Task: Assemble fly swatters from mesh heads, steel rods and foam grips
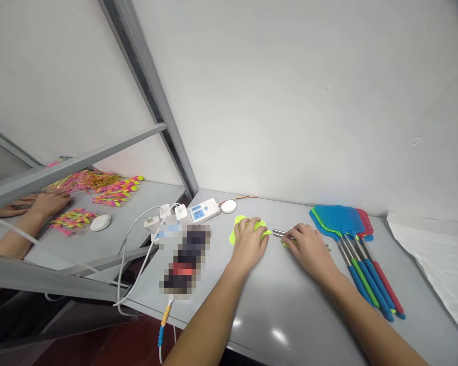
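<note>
My left hand (249, 243) is closed over a yellow-green mesh fly swatter head (237, 235) lying on the grey table (267, 305). Thin metal rods (279, 233) lie just right of it, with a small gap between. My right hand (308, 249) is closed around the rods, whose ends show on both sides of it. A bit of yellow-green shows under its thumb; what that belongs to is hidden. To the right lies a pile of fly swatters (341, 219) with blue, green and red heads, metal shafts and coloured grips.
A phone (187, 262), blurred out, lies left on a charging cable. Behind it are a power strip (204, 211) with white chargers and a round white device (228, 206). Plastic sheeting (435, 259) covers the right edge. Beyond a metal frame (152, 96), another person's hand (51, 202) rests near colourful strips.
</note>
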Motion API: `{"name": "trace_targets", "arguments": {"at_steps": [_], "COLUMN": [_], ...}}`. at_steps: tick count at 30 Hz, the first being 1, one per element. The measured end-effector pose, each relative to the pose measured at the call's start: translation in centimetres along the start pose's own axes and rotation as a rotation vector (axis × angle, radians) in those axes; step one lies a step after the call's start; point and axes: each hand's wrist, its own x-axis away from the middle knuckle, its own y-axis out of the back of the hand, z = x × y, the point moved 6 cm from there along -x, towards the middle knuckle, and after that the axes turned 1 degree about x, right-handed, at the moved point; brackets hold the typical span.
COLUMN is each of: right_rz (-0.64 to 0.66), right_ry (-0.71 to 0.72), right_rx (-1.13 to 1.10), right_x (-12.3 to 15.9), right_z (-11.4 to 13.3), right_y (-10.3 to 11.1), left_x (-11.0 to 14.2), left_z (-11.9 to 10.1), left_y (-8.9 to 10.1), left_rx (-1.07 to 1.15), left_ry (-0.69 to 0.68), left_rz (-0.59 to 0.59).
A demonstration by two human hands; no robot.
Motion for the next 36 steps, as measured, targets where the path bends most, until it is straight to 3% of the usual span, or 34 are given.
{"name": "trace_targets", "arguments": {"at_steps": [16,21,26,29,33,36], "right_rz": [0.014,-0.029,-0.062,-0.065,-0.077,-0.087], "right_ry": [0.068,-0.009,-0.099,-0.126,-0.160,-0.208], "right_rx": [-0.050,-0.085,-0.048,-0.060,-0.075,-0.080], "right_x": [3.5,3.4,3.1,3.3,3.3,3.2], "right_z": [0.2,-1.3,-4.2,-5.4,-6.5,-7.7], "right_y": [0.5,0.6,0.1,-0.3,-0.5,-0.4], "left_x": [0.2,1.2,3.2,4.1,4.5,5.1], "left_z": [0.0,-2.8,-6.7,-7.9,-8.1,-7.9], "left_y": [0.3,0.5,-1.5,-2.7,-3.1,-2.8], "left_rx": [-0.002,0.054,0.076,0.051,0.062,0.134], "left_ry": [-0.006,-0.098,-0.296,-0.391,-0.390,-0.302], "left_rz": [-0.007,0.024,0.167,0.230,0.259,0.285]}}
